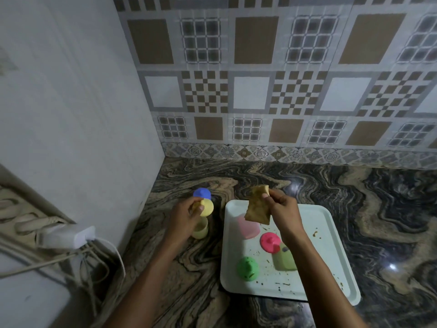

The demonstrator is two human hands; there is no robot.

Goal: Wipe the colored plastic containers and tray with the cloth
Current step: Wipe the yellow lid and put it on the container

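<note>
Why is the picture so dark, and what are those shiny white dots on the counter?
Head view: the light is dim, so colours look dull; the dots are glare, light bouncing off the polished counter; the wide lens bends the lines of the tiles near the edges, and the cloth looks a bit soft.

Tray [314, 223] is white, cloth [257, 207] tan, counter [369, 204] swirled black-and-tan — blue lid [201, 193], yellow lid [207, 207], pink lid [269, 242], green lid [247, 268].

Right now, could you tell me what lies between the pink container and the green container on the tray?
The head view shows the pink lid lying between the pink container and the green container.
</note>
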